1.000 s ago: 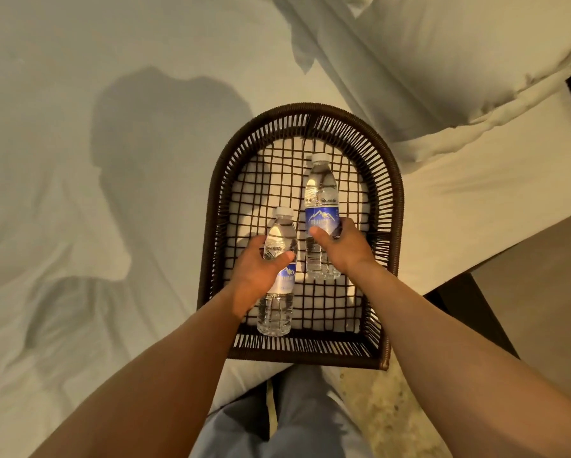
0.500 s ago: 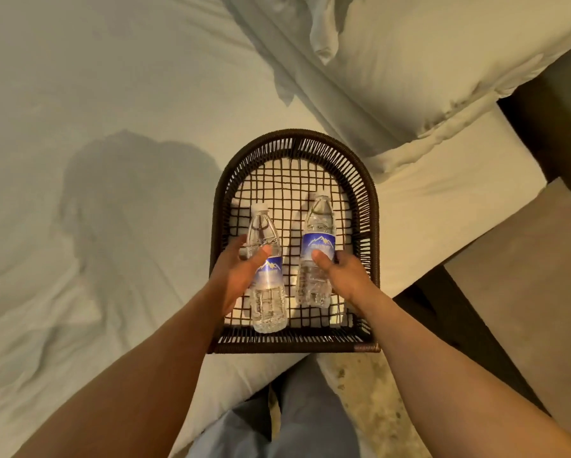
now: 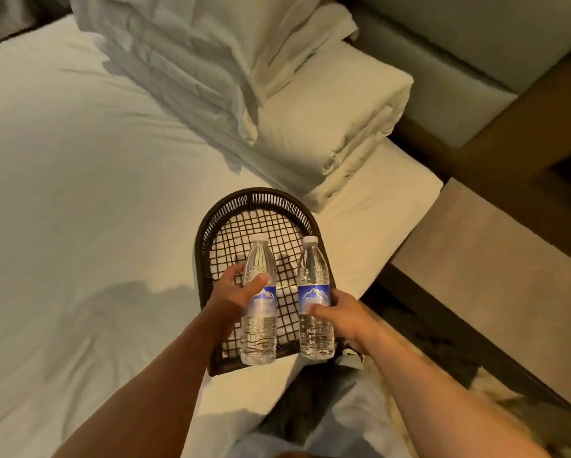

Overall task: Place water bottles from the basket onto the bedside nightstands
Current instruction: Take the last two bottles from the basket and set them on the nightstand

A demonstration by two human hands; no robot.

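The fingers (image 3: 256,281) of the left hand (image 3: 234,292) are wrapped round the left water bottle (image 3: 259,305), thumb across its front just above the blue label, the rest curling behind the clear upper body. The fingers (image 3: 317,310) of the right hand (image 3: 342,317) grip the right water bottle (image 3: 313,299) at the lower edge of its blue label, thumb lying across the front and the palm against its right side. Both bottles have white caps pointing away toward the far side, and both are held up over the near half of the dark woven basket (image 3: 211,223), their bases reaching past its near rim; whether either base touches the weave cannot be told. The bottles are near each other but apart, the left one a little nearer. The basket sits on the right edge of the bed (image 3: 79,160), its rounded end far, its straight end near. Beyond it, touching or just beside its far rim, lie stacked white pillows (image 3: 327,110). To the right of the bed, lower down, is a pale flat-topped nightstand (image 3: 492,259), well apart from the bottles, with a padded headboard (image 3: 475,38) at the far right. Both bare forearms come in from the near edge.
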